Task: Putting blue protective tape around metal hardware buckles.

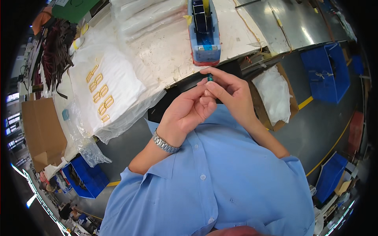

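My two hands meet in front of my chest, just off the near edge of the workbench. My right hand [232, 91] is closed, and a small shiny teal piece of tape [210, 77] shows between its thumb and fingers. Its fingertips touch those of my left hand [188, 108], which wears a metal watch. That hand is closed too, with curled fingers; what its fingertips pinch is hidden. Beyond the hands stands a blue tape dispenser [214, 31] with shiny blue tape on it. Several gold rectangular buckles [103, 91] lie in rows on a white sheet [126, 84] to the left.
Clear plastic bags [151, 19] lie at the back of the bench [165, 55]. Dark straps [57, 51] hang at the far left, above a cardboard box [43, 128]. An open carton [289, 92] with white wrapping stands at my right, near a blue bin [327, 72].
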`<control>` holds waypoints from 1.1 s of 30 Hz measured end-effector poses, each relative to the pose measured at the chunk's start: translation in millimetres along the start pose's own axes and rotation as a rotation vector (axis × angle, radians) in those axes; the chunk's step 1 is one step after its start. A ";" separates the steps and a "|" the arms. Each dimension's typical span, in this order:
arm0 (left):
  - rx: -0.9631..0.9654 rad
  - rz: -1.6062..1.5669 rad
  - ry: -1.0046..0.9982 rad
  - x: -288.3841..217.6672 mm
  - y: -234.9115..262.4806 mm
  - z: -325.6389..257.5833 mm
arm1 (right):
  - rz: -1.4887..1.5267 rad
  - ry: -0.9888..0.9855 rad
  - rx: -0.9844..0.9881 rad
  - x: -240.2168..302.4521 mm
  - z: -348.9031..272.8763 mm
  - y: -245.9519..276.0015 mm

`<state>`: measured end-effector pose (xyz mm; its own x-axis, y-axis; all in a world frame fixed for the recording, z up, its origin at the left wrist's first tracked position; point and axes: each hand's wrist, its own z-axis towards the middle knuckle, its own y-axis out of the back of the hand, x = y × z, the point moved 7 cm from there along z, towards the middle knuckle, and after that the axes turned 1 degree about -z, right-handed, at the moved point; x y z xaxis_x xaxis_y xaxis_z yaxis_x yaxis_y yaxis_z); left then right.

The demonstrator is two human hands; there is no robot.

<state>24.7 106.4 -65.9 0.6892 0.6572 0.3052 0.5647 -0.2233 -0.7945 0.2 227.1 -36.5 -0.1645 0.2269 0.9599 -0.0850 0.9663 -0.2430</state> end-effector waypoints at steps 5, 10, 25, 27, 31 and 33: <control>0.026 0.376 -0.213 -9.4 -1.5 -12.5 | -0.174 0.094 0.208 9.0 -5.1 -13.0; -0.074 1.172 -0.697 -33.9 -40.4 -50.8 | 0.013 0.225 0.197 39.3 -13.4 -27.8; -0.251 1.951 -1.073 -50.2 -61.6 -68.0 | -0.455 0.270 0.101 22.0 11.7 -29.5; -0.226 2.205 -1.155 -59.4 -83.1 -70.4 | -0.398 0.200 0.148 8.3 17.5 -29.5; -0.118 2.917 -1.268 -91.6 -122.5 -54.4 | -0.117 -0.051 0.212 -34.7 19.8 -24.7; -0.185 3.139 -1.094 -114.1 -127.1 -35.7 | -0.161 -0.108 0.235 -40.5 11.2 -21.0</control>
<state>-109.6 34.1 19.0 -0.6768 -0.7292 -0.1006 -0.0136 -0.1242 0.9922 -2.4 196.2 -71.9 -0.2328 0.0465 0.9714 -0.3412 0.9315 -0.1264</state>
